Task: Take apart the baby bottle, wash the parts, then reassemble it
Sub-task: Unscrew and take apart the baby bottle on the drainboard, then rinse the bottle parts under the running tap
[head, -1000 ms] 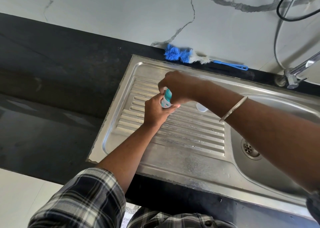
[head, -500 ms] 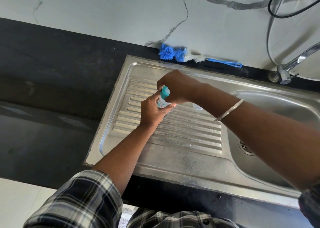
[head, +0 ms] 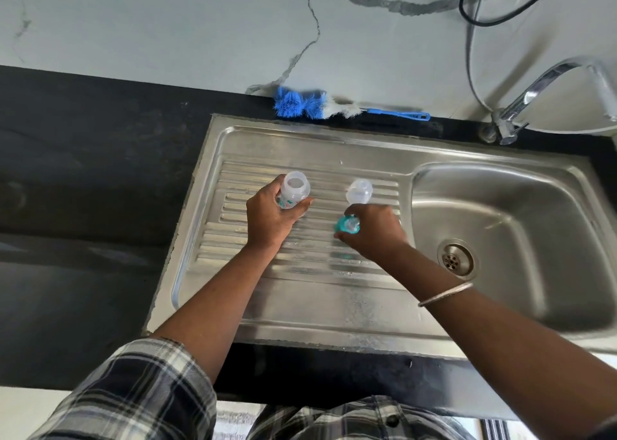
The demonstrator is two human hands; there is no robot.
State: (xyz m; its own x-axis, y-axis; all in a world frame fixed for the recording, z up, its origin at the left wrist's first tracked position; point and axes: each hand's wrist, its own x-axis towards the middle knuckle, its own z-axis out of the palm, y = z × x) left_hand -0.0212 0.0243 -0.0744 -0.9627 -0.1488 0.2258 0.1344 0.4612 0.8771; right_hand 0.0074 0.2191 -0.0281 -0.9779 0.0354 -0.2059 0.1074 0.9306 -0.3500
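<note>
A: Well, nearest is the plaid sleeve (head: 133, 393), low at the left, and the front rim of the steel sink unit (head: 300, 326) set into the black counter (head: 83, 189).

B: And the hands?

A: Both are over the ribbed drainboard (head: 233, 236). The left hand (head: 270, 219) is curled round the clear bottle body (head: 293, 194), which stands with its open mouth up, toward the drainboard's left edge. The right hand (head: 370, 229), with a metal bangle (head: 445, 294) on the wrist, pinches the teal screw ring with the teat (head: 347, 226), fingers closed on it.

B: So the ring is off the bottle?

A: Yes, the two are well apart, with bare ribs between them. Just beyond the right hand's fingers the clear cap (head: 360, 190) sits on the drainboard; whether a fingertip touches it, I cannot tell.

B: Open room?

A: The near half of the drainboard, toward its front edge, carries only water streaks. To the right, the basin (head: 500, 206) lies beside the right hand, with its drain (head: 455, 261) near the front.

B: Farther back?

A: A blue-and-white bottle brush (head: 334, 107) lies along the counter behind the sink's back rim, against the wall. The tap (head: 534, 95) stands at the back right corner, and a black cable (head: 480, 15) loops on the wall above it.
</note>
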